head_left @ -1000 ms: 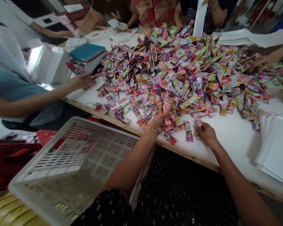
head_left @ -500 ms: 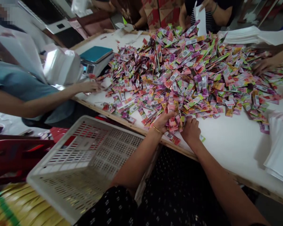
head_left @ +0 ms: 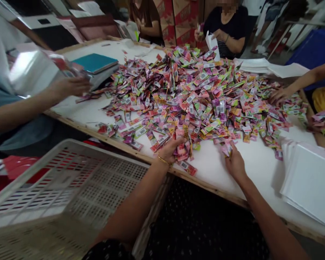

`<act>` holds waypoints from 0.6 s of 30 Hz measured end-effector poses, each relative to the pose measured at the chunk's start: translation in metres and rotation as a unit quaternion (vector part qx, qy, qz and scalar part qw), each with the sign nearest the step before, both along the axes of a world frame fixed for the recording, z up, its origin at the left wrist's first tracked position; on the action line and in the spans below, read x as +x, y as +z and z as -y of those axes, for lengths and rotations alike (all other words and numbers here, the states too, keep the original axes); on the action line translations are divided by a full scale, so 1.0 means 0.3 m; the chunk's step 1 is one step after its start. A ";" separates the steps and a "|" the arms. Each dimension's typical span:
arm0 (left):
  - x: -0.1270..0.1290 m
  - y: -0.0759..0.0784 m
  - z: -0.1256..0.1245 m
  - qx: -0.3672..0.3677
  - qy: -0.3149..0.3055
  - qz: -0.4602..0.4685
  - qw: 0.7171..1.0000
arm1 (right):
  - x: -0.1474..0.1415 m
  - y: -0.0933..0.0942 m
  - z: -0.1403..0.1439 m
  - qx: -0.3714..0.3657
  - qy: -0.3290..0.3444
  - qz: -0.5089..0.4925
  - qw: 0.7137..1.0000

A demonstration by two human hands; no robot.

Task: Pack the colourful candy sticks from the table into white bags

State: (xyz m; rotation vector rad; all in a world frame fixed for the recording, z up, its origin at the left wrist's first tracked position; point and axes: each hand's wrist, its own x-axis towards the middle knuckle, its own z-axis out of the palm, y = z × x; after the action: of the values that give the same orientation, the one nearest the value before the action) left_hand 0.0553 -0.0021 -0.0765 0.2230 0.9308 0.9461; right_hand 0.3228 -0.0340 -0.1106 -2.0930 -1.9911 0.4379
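Note:
A wide heap of small printed packets (head_left: pixel 195 94), pink, purple, green and orange, covers much of the white table (head_left: pixel 257 162). At the heap's near edge my left hand (head_left: pixel 173 148), with a gold bracelet at the wrist, is closed around a bunch of pink packets (head_left: pixel 182 146). Farther right, my right hand (head_left: pixel 236 162) pinches a pink and yellowish packet (head_left: pixel 227 148) just off the heap. One loose red packet (head_left: pixel 188 167) lies by the wooden table edge below my left hand.
A white slotted crate (head_left: pixel 105 177) stands below the table at left. White sheets or bags (head_left: pixel 311 177) are stacked at right. A scale with a teal top (head_left: pixel 96 63) sits at far left. Co-workers' hands (head_left: pixel 70 85) reach in from the left, right and far side.
My right hand has moved right, away from my left, with a packet in its fingers. My left hand keeps its bunch. The co-worker at left has lifted packets from the table. The view has shifted.

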 end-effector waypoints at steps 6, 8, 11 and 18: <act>0.050 0.026 -0.017 -0.006 0.001 -0.016 1.000 | 0.007 0.121 -0.211 0.104 -0.048 -0.048 0.992; 0.048 0.024 -0.017 -0.006 0.007 -0.017 1.000 | -0.026 0.152 -0.299 0.085 -0.029 -0.045 0.995; 0.040 0.009 -0.008 -0.009 0.005 -0.023 1.000 | -0.083 0.162 -0.392 0.044 0.081 -0.005 0.996; 0.054 -0.008 0.002 0.021 -0.022 -0.014 0.999 | -0.151 0.121 -0.418 -0.031 0.231 0.121 0.965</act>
State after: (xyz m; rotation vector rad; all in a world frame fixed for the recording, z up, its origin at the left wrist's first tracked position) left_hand 0.0716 -0.0028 -0.0789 0.2924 0.9274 0.9244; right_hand 0.2774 0.0915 -0.0742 -1.7702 -2.6537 0.3341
